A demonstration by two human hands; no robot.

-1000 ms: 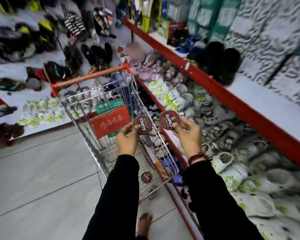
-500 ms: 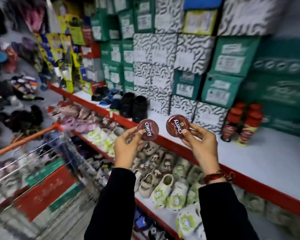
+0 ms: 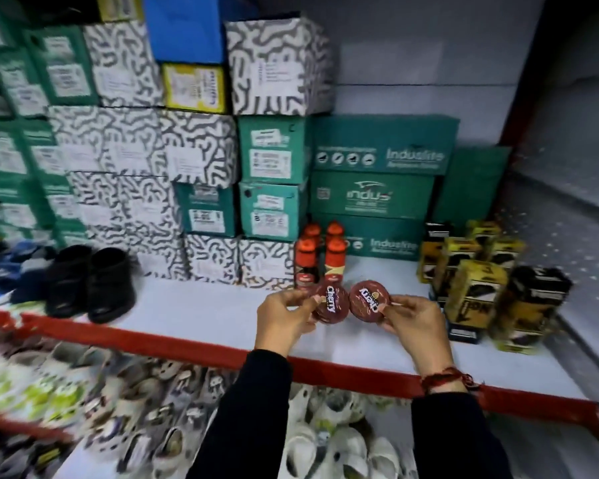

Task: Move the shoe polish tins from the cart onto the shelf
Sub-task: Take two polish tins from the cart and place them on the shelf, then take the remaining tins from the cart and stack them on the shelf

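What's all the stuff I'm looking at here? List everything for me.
Polish tins: two, dark red, one in each hand, held side by side over the shelf.
Shelf: one, white with a red front edge, across the middle.
Bottles: four, red caps, standing on the shelf just behind the tins.
Yellow cartons: several, yellow and black, on the shelf at right.
Shoe boxes: many, green, black-and-white patterned, one blue, one yellow, stacked at the back.
Black shoes: one pair, on the shelf at left.
Clogs: many, pale, on the lower shelf; blurred.
Left hand: grips the left tin.
Right hand: grips the right tin; red thread at the wrist.
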